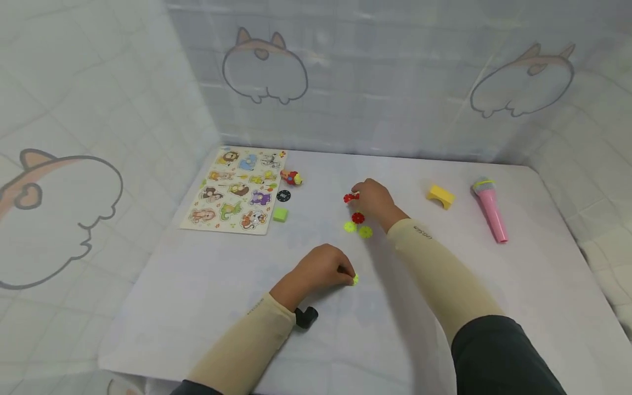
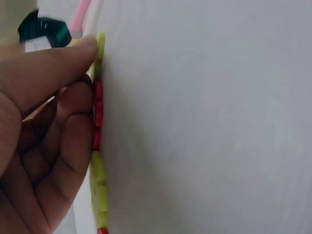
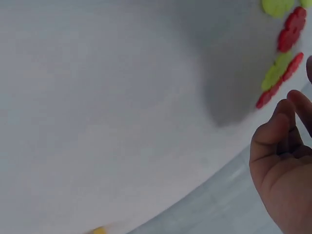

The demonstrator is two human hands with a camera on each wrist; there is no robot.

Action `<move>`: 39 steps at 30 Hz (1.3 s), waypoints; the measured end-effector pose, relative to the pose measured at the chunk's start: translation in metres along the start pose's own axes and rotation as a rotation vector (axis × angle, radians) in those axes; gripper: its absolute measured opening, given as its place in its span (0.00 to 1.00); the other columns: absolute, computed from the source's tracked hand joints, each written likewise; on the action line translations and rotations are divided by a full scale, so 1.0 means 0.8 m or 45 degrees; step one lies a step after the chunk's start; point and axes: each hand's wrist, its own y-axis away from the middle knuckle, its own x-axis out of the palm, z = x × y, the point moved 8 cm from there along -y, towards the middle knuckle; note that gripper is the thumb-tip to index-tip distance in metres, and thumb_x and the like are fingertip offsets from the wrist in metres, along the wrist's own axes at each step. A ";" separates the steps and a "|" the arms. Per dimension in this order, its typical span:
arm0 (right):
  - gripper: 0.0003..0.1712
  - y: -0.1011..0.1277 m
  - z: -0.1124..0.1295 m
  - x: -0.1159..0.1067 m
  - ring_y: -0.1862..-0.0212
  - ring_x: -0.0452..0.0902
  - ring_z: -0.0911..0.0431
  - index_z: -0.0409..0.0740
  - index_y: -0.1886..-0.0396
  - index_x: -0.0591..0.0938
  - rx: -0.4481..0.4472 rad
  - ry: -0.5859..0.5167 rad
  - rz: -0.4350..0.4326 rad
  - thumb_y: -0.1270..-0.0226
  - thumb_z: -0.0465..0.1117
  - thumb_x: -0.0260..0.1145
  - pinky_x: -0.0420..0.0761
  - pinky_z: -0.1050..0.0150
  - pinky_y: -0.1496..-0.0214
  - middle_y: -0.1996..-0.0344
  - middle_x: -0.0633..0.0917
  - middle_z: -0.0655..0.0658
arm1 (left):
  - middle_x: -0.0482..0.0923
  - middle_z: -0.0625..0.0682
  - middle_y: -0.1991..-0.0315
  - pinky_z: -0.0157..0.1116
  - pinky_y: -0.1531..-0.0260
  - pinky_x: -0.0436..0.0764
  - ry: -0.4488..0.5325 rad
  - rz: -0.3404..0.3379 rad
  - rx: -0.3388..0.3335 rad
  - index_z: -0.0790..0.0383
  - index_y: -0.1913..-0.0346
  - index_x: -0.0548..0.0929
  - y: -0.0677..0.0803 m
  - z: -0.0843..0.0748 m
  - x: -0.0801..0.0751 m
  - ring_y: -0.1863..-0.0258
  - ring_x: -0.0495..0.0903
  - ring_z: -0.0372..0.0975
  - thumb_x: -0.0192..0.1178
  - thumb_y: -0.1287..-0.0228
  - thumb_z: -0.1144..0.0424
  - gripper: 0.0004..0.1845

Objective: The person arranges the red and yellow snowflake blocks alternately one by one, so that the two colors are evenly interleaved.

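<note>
In the head view my left hand (image 1: 326, 266) is low over the table, thumb and fingertips pinching a small yellow-green flower disc (image 1: 355, 280). The left wrist view shows the thumb against a yellow-green edge, with red and yellow-green discs lined up behind the fingers. Farther back, my right hand (image 1: 374, 200) reaches down beside red flower discs (image 1: 348, 198), fingers bent. Its fingertips partly cover these discs in the head view; whether they grip one is unclear. Just below lie another red disc (image 1: 357, 218) and two yellow-green discs (image 1: 365, 232).
An animal puzzle board (image 1: 232, 189) lies at the left. Beside it are a small toy figure (image 1: 292, 177), a black round chip (image 1: 283, 196) and a green block (image 1: 280, 214). At the right are a yellow arch block (image 1: 441, 196) and a pink toy microphone (image 1: 490, 211).
</note>
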 end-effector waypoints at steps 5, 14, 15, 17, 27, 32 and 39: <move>0.22 -0.014 0.003 0.013 0.49 0.77 0.47 0.41 0.39 0.84 0.006 0.087 0.050 0.27 0.46 0.69 0.80 0.55 0.47 0.46 0.78 0.37 | 0.81 0.30 0.73 0.29 0.62 0.77 -0.012 -0.003 -0.011 0.48 0.64 0.94 0.001 -0.004 0.004 0.69 0.77 0.27 0.78 0.40 0.58 0.02; 0.13 -0.028 0.013 0.011 0.46 0.73 0.41 0.39 0.52 0.87 0.011 0.093 0.118 0.28 0.44 0.70 0.76 0.50 0.43 0.51 0.79 0.39 | 0.81 0.30 0.74 0.29 0.62 0.77 -0.009 -0.022 -0.033 0.47 0.65 0.94 0.001 0.001 0.000 0.69 0.77 0.28 0.78 0.39 0.58 0.02; 0.14 -0.028 0.013 0.010 0.45 0.73 0.40 0.39 0.52 0.87 0.018 0.115 0.119 0.28 0.45 0.70 0.76 0.49 0.42 0.51 0.79 0.38 | 0.81 0.30 0.73 0.29 0.62 0.77 -0.005 -0.021 -0.033 0.47 0.65 0.94 0.001 0.001 0.000 0.69 0.77 0.28 0.78 0.39 0.58 0.02; 0.16 -0.027 0.013 0.007 0.44 0.72 0.39 0.39 0.52 0.86 0.044 0.149 0.118 0.29 0.47 0.71 0.76 0.49 0.42 0.51 0.78 0.37 | 0.81 0.31 0.73 0.29 0.61 0.77 0.006 -0.017 -0.039 0.48 0.65 0.94 0.001 0.001 0.000 0.68 0.77 0.29 0.77 0.39 0.58 0.02; 0.16 -0.022 0.006 0.006 0.43 0.69 0.39 0.39 0.50 0.87 0.078 0.101 0.153 0.31 0.44 0.71 0.76 0.49 0.43 0.50 0.78 0.37 | 0.81 0.30 0.73 0.29 0.62 0.76 -0.004 -0.002 -0.013 0.48 0.64 0.94 -0.004 -0.002 0.006 0.69 0.77 0.28 0.77 0.39 0.58 0.02; 0.12 -0.015 0.009 0.006 0.51 0.75 0.46 0.39 0.49 0.81 -0.028 -0.089 0.084 0.26 0.40 0.68 0.77 0.54 0.47 0.54 0.83 0.42 | 0.81 0.30 0.72 0.29 0.60 0.76 -0.018 0.006 -0.023 0.47 0.64 0.94 -0.004 -0.003 0.008 0.68 0.77 0.28 0.77 0.39 0.57 0.02; 0.11 0.061 -0.009 -0.025 0.54 0.81 0.49 0.41 0.48 0.81 -0.096 -0.660 0.010 0.25 0.40 0.68 0.81 0.54 0.53 0.54 0.83 0.43 | 0.82 0.31 0.71 0.31 0.57 0.77 0.000 0.005 -0.068 0.47 0.62 0.94 0.000 0.003 -0.001 0.65 0.78 0.30 0.77 0.39 0.56 0.04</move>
